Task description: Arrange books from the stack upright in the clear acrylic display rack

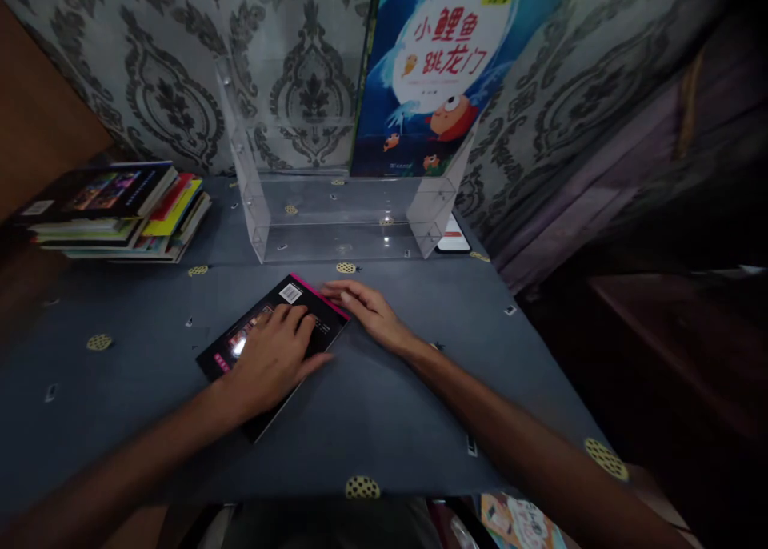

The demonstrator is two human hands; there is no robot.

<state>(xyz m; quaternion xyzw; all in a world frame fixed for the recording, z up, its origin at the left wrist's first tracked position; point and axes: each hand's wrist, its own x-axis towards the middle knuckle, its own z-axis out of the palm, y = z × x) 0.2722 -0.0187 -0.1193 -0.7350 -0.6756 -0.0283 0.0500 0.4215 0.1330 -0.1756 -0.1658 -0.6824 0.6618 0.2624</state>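
A dark book (327, 322) with a pink edge, a barcode and small pictures lies slanted on the blue tablecloth, below the middle of the view. Flat on its cover rests my left hand (273, 357), fingers spread, hiding part of the pictures. My right hand (369, 313) is at the book's upper right corner, its fingers stretched along the pink edge. Whether those fingertips reach under the book cannot be seen.
A clear acrylic stand (342, 241) is behind the book, with a blue picture book (384, 93) upright at its right. Stacked books (120, 229) lie at the left. A phone (454, 237) sits by the stand; another colourful book (521, 521) shows below the table's front edge.
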